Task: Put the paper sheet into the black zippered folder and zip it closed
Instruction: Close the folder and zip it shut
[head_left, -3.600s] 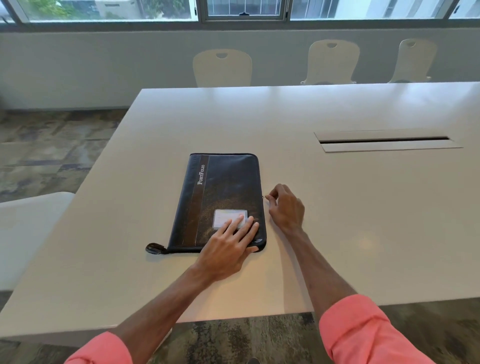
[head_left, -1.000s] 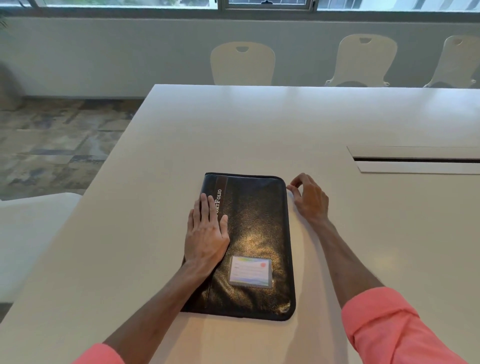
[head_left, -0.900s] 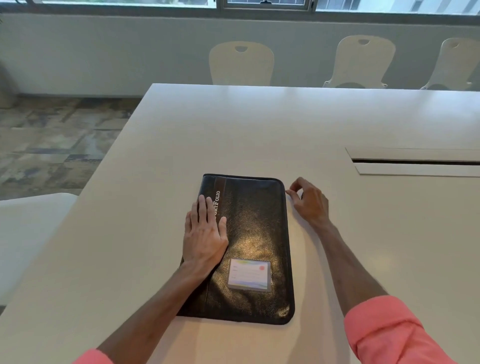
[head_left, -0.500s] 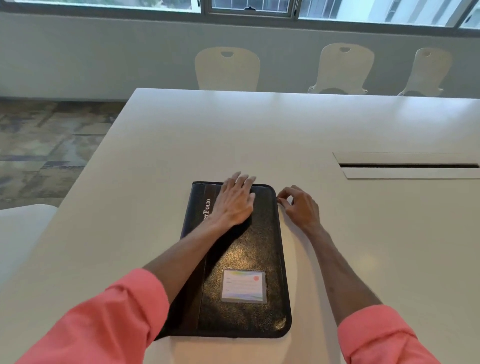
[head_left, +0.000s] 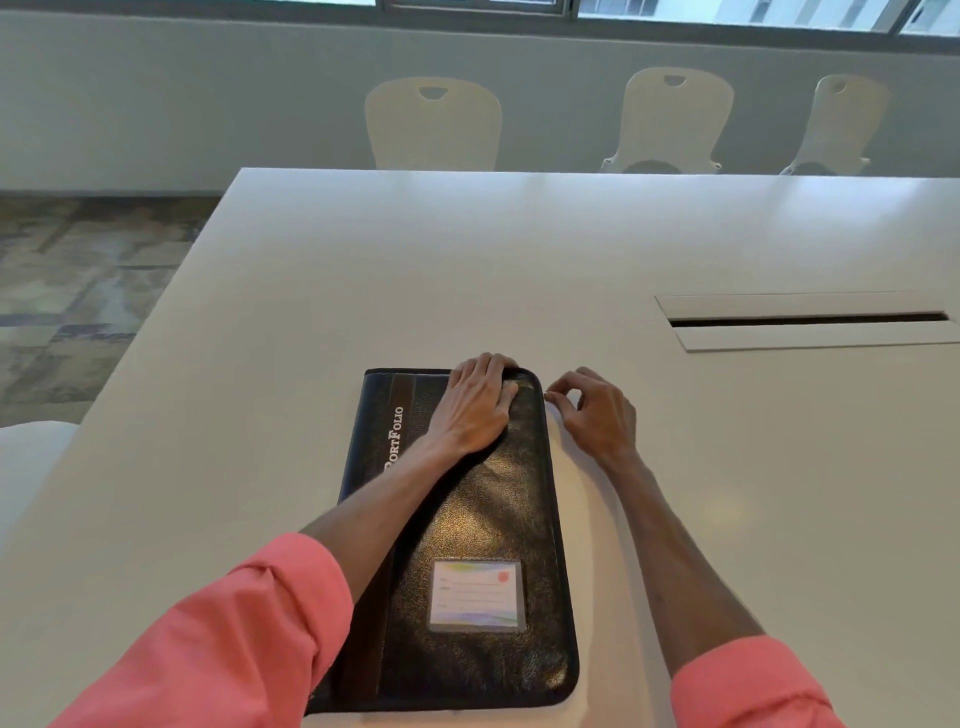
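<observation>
Folder (head_left: 483, 519) lies on the table (head_left: 519, 260); our right hand (head_left: 597, 415), pinching the zip pull (head_left: 547, 396), has reached its far corner. Our left hand (head_left: 475, 410) has moved up, pressing flat; rounding the corner looks next.

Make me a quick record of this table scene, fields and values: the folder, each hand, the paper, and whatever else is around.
folder: black folder lying flat, cover down, on the white table; label card at its near end
left hand: left hand pressed flat on the folder's far end
right hand: right hand pinching at the folder's right edge near the far corner
paper sheet: not visible
surroundings: three chairs beyond the table; cable slot in the tabletop to the right
</observation>
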